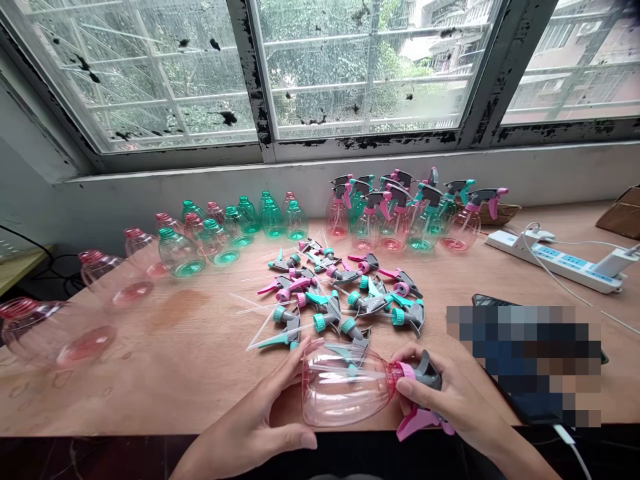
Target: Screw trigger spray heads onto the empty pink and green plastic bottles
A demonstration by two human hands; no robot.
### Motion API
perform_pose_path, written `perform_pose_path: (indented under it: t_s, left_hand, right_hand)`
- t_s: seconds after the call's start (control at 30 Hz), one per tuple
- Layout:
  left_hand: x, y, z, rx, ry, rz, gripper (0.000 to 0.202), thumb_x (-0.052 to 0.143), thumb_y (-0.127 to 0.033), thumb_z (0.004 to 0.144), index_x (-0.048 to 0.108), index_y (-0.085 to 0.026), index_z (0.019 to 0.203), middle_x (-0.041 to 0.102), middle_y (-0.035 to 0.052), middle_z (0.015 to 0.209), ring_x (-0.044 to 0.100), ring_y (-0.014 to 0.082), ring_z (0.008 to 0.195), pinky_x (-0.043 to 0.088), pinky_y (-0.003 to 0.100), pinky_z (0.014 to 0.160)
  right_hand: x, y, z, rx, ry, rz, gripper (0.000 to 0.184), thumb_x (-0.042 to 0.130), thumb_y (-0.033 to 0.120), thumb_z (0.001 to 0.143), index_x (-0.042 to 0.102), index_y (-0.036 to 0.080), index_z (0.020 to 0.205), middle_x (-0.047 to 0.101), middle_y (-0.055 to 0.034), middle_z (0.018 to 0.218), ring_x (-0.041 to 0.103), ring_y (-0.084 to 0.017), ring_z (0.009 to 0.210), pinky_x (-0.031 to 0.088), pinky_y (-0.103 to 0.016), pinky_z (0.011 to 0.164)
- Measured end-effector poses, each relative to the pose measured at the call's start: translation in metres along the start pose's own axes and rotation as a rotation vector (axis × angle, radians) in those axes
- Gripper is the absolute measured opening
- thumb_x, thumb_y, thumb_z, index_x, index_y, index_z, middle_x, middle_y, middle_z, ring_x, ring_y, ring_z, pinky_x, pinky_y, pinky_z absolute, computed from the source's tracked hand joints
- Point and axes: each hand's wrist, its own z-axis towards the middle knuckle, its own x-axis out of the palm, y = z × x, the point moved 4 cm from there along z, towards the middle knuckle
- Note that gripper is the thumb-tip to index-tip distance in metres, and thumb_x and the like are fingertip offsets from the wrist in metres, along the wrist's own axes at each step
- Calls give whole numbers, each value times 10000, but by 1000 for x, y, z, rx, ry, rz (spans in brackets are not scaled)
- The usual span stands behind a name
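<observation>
A clear pink spray bottle (345, 393) lies sideways in the air at the table's front edge, its base to the left. My right hand (440, 387) grips its neck and the grey-and-pink trigger sprayer head (425, 373), with the thumb on the pink collar. The pink trigger hangs below. Cupped at the base is my left hand (270, 400), thumb and fingers spread apart; its fingertips are at the base's upper edge, though contact is hard to tell. Just beyond lies a pile of loose trigger sprayer heads (327, 313), pink or teal with grey, with thin white tubes.
Headless pink and green bottles (183, 253) stand along the left and back. Several bottles with sprayer heads (395, 223) stand at the back right. On the right are a white power strip (555, 260), cables and a phone (530, 360), partly blurred out.
</observation>
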Motion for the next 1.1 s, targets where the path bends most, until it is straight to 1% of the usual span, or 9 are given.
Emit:
perform_pose_path:
  t_s: [0.1, 0.3, 0.53, 0.67, 0.77, 0.83, 0.9, 1.0, 1.1]
  left_hand:
    - [0, -2, 0, 0, 10, -7, 900, 720, -464, 924, 159, -438, 1628, 158, -29, 1752, 176, 299, 1605, 204, 475, 1303]
    - [1, -1, -1, 78, -11, 14, 800, 600, -369, 1015, 94, -472, 1626, 64, -48, 1762, 134, 290, 1613, 184, 491, 1305]
    - [0, -1, 0, 10, -2, -54, 926, 728, -498, 906, 162, -413, 1635, 138, -7, 1756, 141, 342, 1606, 168, 527, 1303]
    - [0, 1, -1, -6, 0, -24, 919, 723, -448, 927, 133, -439, 1632, 144, -29, 1754, 178, 321, 1602, 199, 498, 1303]
    - [1, 1, -1, 51, -4, -5, 839, 643, -398, 990, 103, -460, 1629, 93, -38, 1761, 188, 298, 1602, 214, 482, 1300]
    - [1, 0, -2, 78, -13, 15, 793, 590, -387, 1020, 90, -448, 1633, 107, -21, 1760, 185, 297, 1603, 195, 492, 1303]
    - [1, -1, -1, 61, -21, 13, 846, 627, -401, 998, 75, -433, 1638, 134, -3, 1757, 181, 312, 1603, 187, 510, 1302]
    - [1, -2, 0, 22, -18, -49, 939, 720, -453, 927, 108, -420, 1639, 109, -5, 1760, 166, 331, 1603, 197, 516, 1300]
    - [1, -2, 0, -5, -6, -63, 909, 721, -489, 915, 174, -405, 1635, 124, -10, 1757, 162, 330, 1605, 189, 508, 1304]
  right_hand:
    - [0, 0, 0, -10, -7, -5, 384, 825, 487, 838, 644, 174, 967, 701, 5, 635, 612, -167, 586, 452, -266, 546]
    - [-1, -2, 0, -3, -33, -4, 392, 828, 497, 825, 648, 181, 970, 715, 1, 627, 626, -182, 578, 463, -280, 547]
    - [0, -1, 0, -8, -17, 8, 390, 830, 490, 833, 647, 173, 970, 709, 3, 628, 611, -170, 584, 455, -269, 558]
    - [-2, -1, 0, -23, -28, -2, 383, 830, 481, 843, 650, 171, 980, 711, 7, 639, 620, -166, 587, 456, -266, 562]
    - [-2, -2, 0, -20, -28, 7, 375, 830, 477, 843, 657, 173, 976, 729, 0, 636, 646, -180, 600, 481, -272, 572]
    - [-2, -2, -1, -18, -30, 8, 374, 830, 479, 839, 661, 173, 972, 735, -5, 631, 651, -186, 599, 486, -275, 567]
    - [-2, -2, -1, -18, -41, 2, 379, 835, 483, 830, 664, 174, 967, 734, -6, 626, 648, -187, 587, 483, -276, 556]
    - [-2, -2, -1, -21, -50, -5, 382, 841, 480, 822, 664, 173, 962, 725, -3, 621, 637, -180, 579, 474, -271, 543]
    - [-2, -2, -1, -21, -51, -20, 386, 837, 490, 821, 660, 178, 963, 719, 1, 618, 627, -177, 567, 468, -274, 531]
